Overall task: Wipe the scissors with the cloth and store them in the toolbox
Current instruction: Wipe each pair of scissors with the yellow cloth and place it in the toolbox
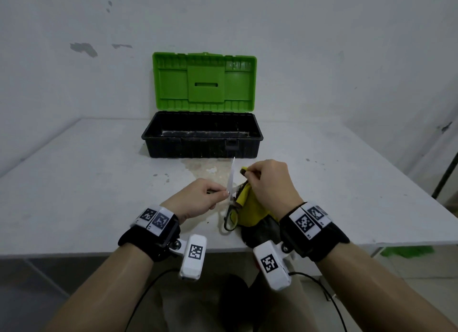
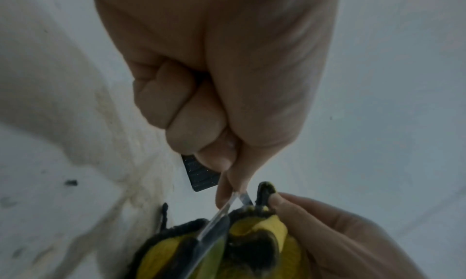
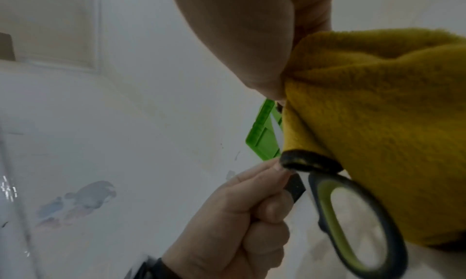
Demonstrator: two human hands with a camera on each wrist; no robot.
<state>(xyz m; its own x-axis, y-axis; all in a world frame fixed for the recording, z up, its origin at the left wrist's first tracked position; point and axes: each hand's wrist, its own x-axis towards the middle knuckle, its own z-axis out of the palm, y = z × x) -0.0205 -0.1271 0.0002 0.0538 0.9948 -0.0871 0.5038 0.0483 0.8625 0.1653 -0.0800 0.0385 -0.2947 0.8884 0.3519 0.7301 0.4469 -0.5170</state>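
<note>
The wiping is under way and the storing has not begun — that is how it reads from the way things lie. The toolbox (image 1: 202, 136) stands open at the far side of the table (image 1: 74, 183), at 12 o'clock from the hands, its green lid (image 1: 204, 81) propped upright and its black tray showing no scissors inside. So what is left, by my judgement, is to finish the rubbing, free the scissors from the cloth and carry them forward into the tray.

The scissors (image 1: 231, 180) are held up off the table between both hands, blade tip pointing toward 12 o'clock at the toolbox, handle loops hanging toward 6 o'clock. The left hand (image 1: 199, 198) has its fingers curled into a fist, with thumb and forefinger pinching the blade near the pivot; the blades rise from that pinch at about 1 o'clock in the head view. The right hand (image 1: 269, 183) is closed around the yellow cloth (image 1: 250, 207), bunching it against the right side of the scissors — the cloth sits at 3 o'clock from the blade and drapes down past the handles. In the right wrist view one green-and-black handle loop (image 3: 358, 221) hangs clear below the cloth's dark hem, touching it at the top.
</note>
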